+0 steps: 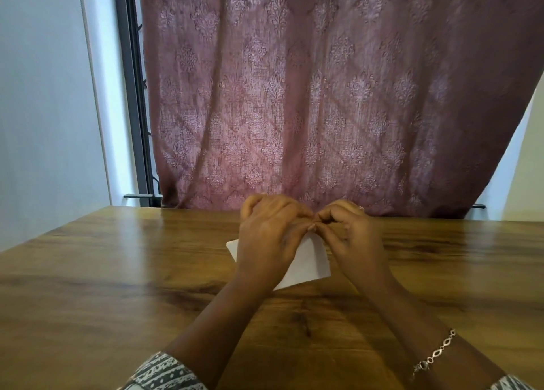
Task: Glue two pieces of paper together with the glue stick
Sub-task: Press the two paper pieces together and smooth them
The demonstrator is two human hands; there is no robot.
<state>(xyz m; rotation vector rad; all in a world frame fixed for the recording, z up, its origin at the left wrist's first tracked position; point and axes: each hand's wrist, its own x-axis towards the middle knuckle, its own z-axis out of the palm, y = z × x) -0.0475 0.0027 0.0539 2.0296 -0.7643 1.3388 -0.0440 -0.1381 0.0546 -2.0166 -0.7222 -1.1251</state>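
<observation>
1. Black-and-white patterned cloth: left sleeve (164, 372) and right sleeve (512, 384), at the nearest edge of view.
2. Silver-toned chain bracelet (435, 353), worn on the right wrist.
3. Wooden table (88, 286), glossy and dark-grained, bearing the work.
4. White paper (309, 264), flat on the table beneath and between both hands, with one corner showing just left of the left wrist. One sheet or two stacked: impossible to tell.
5. Left hand (268, 236), above the paper, fingers curled, thumb tip brought to the centre over the paper's far edge.
6. Right hand (356, 236), likewise curled, fingertips touching those of the left. Anything held: hidden. Perhaps the paper's far edge, perhaps something small; not to be told for either hand.
7. Glue stick: nowhere in view on the table, possibly concealed inside the hands.
8. Progress, as a judgement only: no glue seen, no second sheet lying apart. Either uncapping before gluing or pressing an already joined pair; stage uncertain. A bonded pair not yet confirmed.
9. Mauve curtain (323, 95) with damask pattern, hanging behind the table's far edge.
10. Dark window frame (132, 95) and pale wall (44, 95), farthest, at the left.
</observation>
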